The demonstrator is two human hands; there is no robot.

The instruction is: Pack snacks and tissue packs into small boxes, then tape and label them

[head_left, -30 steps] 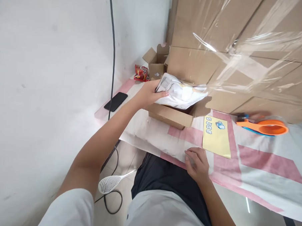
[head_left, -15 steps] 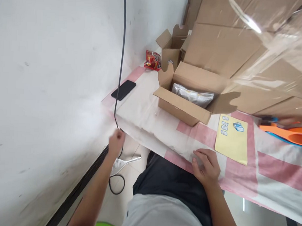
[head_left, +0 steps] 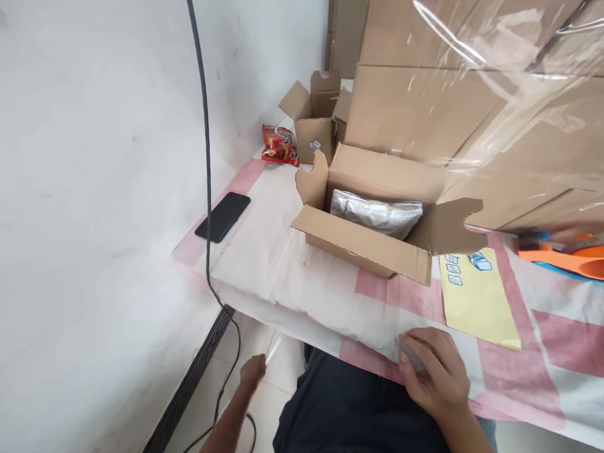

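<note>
My left hand point(head_left: 253, 371) is low beside the table edge, closed around what looks like the white handle point(head_left: 273, 349) of a perforated skimmer. The skimmer's head is out of sight behind my hand and arm. A dark cable point(head_left: 239, 337) runs just left of that hand, down to the floor. On the table's front edge rests my right hand point(head_left: 438, 373), its fingers loosely bent and apart on the pink and white tablecloth point(head_left: 304, 280). Beyond it stands an open cardboard box point(head_left: 361, 249) with a silver packet point(head_left: 377, 213) inside.
A black phone point(head_left: 225, 216) lies near the wall. Behind it are a red snack packet point(head_left: 279, 145) and a smaller open box point(head_left: 313, 137). A yellow printed sheet point(head_left: 479, 301) and orange utensils point(head_left: 595, 261) lie to the right. Film-wrapped cartons point(head_left: 412, 104) stand at the back.
My left hand has come down from beside the cable onto the white skimmer, which lay in view below it. My right hand stays at the table edge. The view has shifted.
</note>
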